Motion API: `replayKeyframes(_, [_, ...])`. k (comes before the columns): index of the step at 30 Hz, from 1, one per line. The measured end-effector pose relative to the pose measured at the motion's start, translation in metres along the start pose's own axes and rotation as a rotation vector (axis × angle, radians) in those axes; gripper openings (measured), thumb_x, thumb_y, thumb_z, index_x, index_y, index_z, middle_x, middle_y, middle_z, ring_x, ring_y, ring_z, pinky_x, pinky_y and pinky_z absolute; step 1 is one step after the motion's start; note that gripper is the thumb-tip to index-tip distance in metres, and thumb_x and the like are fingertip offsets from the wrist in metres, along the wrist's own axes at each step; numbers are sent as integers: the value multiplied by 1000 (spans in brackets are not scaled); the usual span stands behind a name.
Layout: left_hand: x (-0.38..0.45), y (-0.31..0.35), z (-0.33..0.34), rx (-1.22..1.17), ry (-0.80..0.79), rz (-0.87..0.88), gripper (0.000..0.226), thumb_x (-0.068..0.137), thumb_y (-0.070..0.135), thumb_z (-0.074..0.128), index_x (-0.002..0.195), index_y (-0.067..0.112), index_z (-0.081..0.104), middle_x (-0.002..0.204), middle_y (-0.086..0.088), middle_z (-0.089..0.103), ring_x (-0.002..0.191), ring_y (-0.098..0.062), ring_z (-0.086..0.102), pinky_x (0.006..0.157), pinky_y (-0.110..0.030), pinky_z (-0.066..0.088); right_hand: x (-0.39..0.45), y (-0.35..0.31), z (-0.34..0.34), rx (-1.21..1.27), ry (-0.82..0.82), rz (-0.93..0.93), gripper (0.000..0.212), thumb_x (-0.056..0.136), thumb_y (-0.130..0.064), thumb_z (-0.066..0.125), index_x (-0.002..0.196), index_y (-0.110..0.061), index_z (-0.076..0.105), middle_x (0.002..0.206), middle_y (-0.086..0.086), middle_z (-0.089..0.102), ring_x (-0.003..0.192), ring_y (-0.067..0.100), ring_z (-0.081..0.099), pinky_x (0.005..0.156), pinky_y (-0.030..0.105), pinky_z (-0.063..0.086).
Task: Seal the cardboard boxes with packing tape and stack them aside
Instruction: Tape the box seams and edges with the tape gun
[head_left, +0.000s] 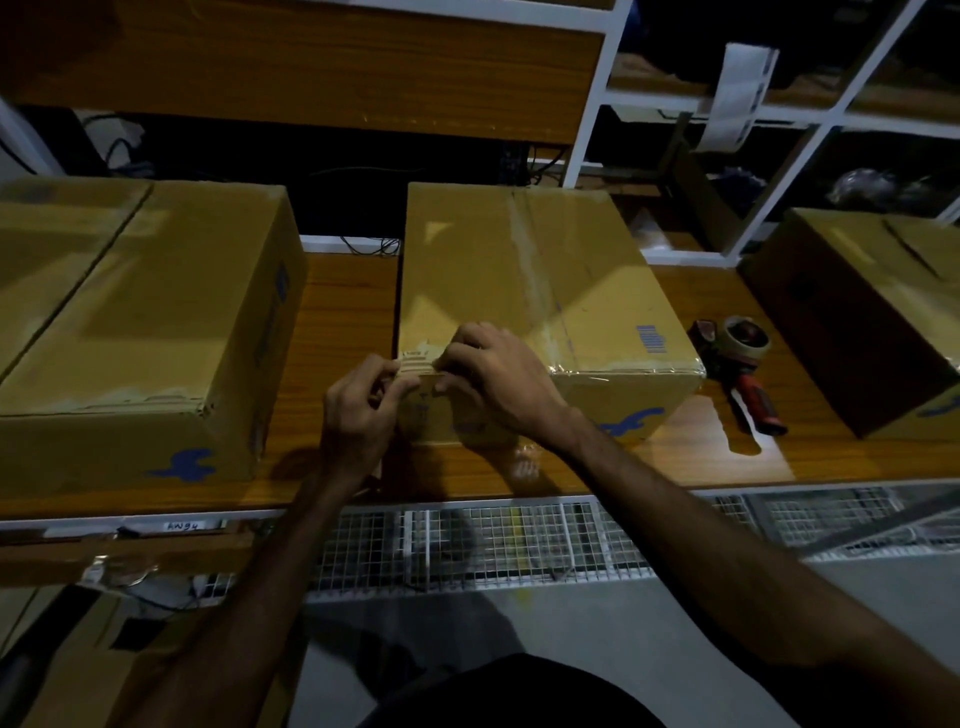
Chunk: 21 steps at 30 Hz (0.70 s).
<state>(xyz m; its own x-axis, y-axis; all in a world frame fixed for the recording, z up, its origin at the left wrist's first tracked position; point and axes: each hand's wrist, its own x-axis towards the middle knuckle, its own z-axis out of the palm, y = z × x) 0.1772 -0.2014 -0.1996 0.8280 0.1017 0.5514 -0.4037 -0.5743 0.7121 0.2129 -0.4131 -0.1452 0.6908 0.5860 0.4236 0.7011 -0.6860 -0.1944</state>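
A brown cardboard box stands in the middle of the wooden table, with clear tape along its top seam and its near edge. Both hands are at its near left corner. My left hand pinches the tape end at the corner. My right hand presses its fingers on the same edge. A second box stands at the left and a third box at the right. A tape dispenser with a red handle lies between the middle and right boxes.
White shelving rises behind the table, and a strip of white labels hangs from it. A wire mesh rack runs under the table's front edge. More cardboard sits low at the left.
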Motion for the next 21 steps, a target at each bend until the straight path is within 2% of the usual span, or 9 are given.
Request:
replayKeyframes(3, [-2,-5,1,21,20,62,13,97,18,74,91,9,67,88,-9,72,77,-20,67,66,-26,50,-21,24,-14,84,30,70,31,95,-44,72,96,-13,72,99,4,63,90,21,56,70,37,43])
replayKeyframes(7, [-2,-4,1,28,14,105,10,96,13,73,89,7,69,88,-10,73,81,-20,68,72,-12,47,-64,63,-37,40,53,163,31,95,-44,71,97,-13,72,98,3,63,90,17,56,72,40,50])
replayKeyframes(8, [-3,-4,1,34,19,104,11,96,14,73,90,7,70,89,-10,74,82,-19,68,74,-12,46,-74,73,-43,26,63,184,30,95,-43,72,97,-13,72,98,3,63,90,17,56,72,41,51])
replayKeyframes(14, [-5,-6,3,97,44,125,11,97,12,72,90,4,70,92,-12,74,87,-24,69,75,-30,51,-130,127,-75,-53,112,274,29,94,-42,77,98,-14,73,100,2,63,92,23,58,73,48,51])
replayKeyframes(17, [-6,-8,5,130,59,135,12,97,13,70,91,3,70,91,-13,73,87,-28,70,72,-41,55,-151,147,-81,-126,147,313,34,95,-48,76,100,-15,73,103,4,62,95,26,58,75,52,50])
replayKeyframes(21, [-10,-7,12,149,82,87,8,96,3,73,95,2,65,95,-18,72,89,-31,68,72,-39,52,-178,158,-86,-51,280,445,50,94,-55,71,113,-9,77,118,10,61,112,29,56,89,44,52])
